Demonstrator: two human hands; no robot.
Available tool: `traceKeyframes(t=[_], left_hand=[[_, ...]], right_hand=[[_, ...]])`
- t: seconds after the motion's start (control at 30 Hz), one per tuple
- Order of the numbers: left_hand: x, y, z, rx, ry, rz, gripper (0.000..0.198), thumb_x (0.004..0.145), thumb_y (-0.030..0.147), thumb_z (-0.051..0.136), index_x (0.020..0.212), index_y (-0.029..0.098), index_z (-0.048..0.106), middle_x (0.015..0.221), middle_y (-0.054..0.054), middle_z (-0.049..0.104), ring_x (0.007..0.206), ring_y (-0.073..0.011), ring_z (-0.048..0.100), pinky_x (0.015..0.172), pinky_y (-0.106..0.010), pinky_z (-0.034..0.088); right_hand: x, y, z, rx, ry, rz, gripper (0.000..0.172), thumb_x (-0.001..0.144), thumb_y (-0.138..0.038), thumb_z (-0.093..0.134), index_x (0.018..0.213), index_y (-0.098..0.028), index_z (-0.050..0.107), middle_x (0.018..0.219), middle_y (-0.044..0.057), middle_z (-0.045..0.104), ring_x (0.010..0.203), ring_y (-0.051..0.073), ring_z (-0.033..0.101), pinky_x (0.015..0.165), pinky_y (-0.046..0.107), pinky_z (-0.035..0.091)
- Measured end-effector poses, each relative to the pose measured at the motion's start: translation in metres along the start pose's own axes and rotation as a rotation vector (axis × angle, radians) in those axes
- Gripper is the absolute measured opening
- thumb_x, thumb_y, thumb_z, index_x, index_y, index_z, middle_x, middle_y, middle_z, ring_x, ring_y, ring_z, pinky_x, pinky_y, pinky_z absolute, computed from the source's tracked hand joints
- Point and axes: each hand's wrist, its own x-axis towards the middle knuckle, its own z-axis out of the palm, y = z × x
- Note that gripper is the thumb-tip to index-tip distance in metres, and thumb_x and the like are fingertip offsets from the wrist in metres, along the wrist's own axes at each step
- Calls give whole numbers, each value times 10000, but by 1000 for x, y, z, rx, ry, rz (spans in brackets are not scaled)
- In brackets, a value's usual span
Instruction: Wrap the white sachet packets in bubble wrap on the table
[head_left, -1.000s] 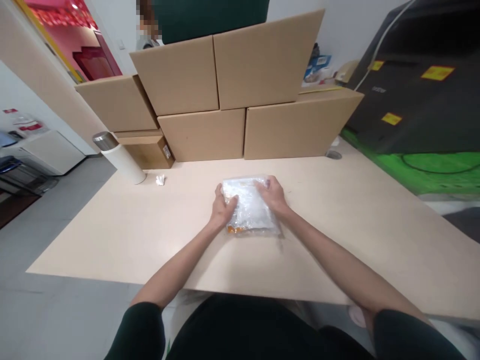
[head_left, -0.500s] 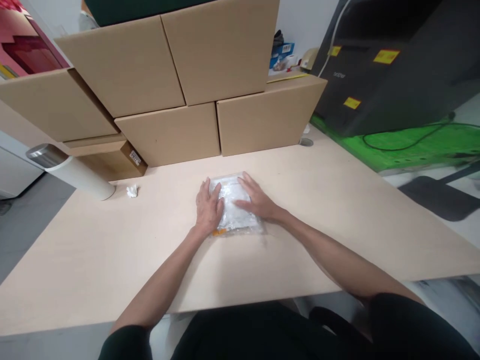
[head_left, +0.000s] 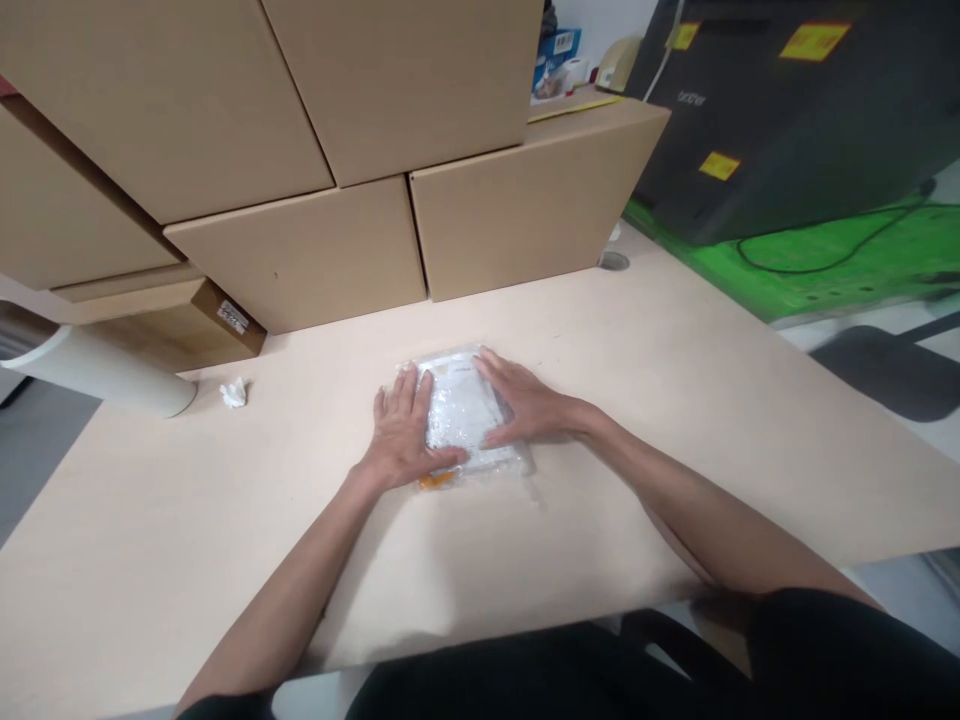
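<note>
Head camera: a second ago both hands curled round the clear plastic packet (head_left: 463, 415); now they lie flat on it, seemingly pressing it down. The left hand (head_left: 405, 430), fingers spread, covers its 9 o'clock side, and the right hand (head_left: 525, 405), equally flat, its 3 o'clock side. The packet lies mid-table (head_left: 675, 400), with cardboard boxes (head_left: 300, 255) at 12 o'clock.

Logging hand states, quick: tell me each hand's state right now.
Left hand: open, palm flat on the clear plastic bag.
Right hand: open, flat on the same bag.
</note>
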Motion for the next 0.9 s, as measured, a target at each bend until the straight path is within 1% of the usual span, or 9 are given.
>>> traceKeyframes(t=[0.1,0.17,0.27,0.33,0.4,0.57,0.7,0.8,0.9], left_hand=[[1,3,0,-16,-3,-26,1252,670,744,689,1581,174,46,1643,-224,-13,1514,-397,-25,1167,-640,4],[0,0,-5,-60,-37,-10,1272,669,737,700,1584,171,21,1641,-222,-53,1510,-398,-63,1172,-634,27],[-4,-15,-18,-142,-126,95,1317,655,746,708,1585,214,-57,1644,-182,-97,1507,-383,-89,1190,-603,73],[-6,-26,-26,-178,-181,151,1302,673,735,705,1581,251,-93,1653,-145,-76,1515,-359,-57,1210,-556,100],[-8,-34,-30,-190,-204,161,1276,695,713,704,1580,267,-100,1658,-122,-44,1520,-343,-22,1223,-521,115],[-6,-33,-25,-147,-188,155,1288,680,684,725,1582,251,-86,1659,-124,-22,1519,-357,-5,1223,-545,57],[-5,-30,-19,-130,-166,136,1307,675,665,734,1580,227,-101,1656,-149,-35,1520,-357,-27,1217,-554,12],[-7,-32,-17,-140,-151,115,1310,654,722,721,1585,231,-59,1651,-161,-80,1514,-371,-66,1208,-568,15],[-8,-36,-16,-147,-141,97,1299,643,777,689,1587,238,-23,1638,-165,-147,1508,-381,-103,1201,-578,19]], right_hand=[[0,-3,0,-9,6,24,1325,642,-792,672,1584,-259,-92,1663,122,-104,1513,378,-68,1207,544,48],[0,-3,-2,-12,-4,29,1330,640,-791,675,1586,-248,-86,1661,130,-109,1513,382,-61,1207,545,51],[-2,-1,-6,-17,-34,15,1337,638,-787,680,1585,-248,-94,1654,123,-150,1507,396,-81,1205,555,32],[-5,2,-8,-19,-59,-3,1330,643,-778,686,1583,-262,-100,1653,100,-170,1504,396,-101,1207,553,7],[-7,4,-9,-17,-75,-21,1315,656,-766,687,1580,-277,-111,1654,78,-177,1504,388,-115,1209,548,-16],[-9,5,-4,-37,-69,-11,1302,676,-761,672,1573,-283,-141,1648,72,-198,1509,364,-118,1208,549,-31],[-7,4,0,-66,-25,7,1303,663,-765,677,1581,-274,-108,1657,93,-158,1513,375,-80,1205,565,1],[-7,3,-1,-83,0,10,1295,648,-775,680,1591,-268,-49,1666,104,-94,1510,403,-39,1199,583,31],[-7,1,-3,-103,-3,41,1279,647,-779,674,1595,-261,-10,1669,103,-57,1513,396,-18,1199,586,37]])
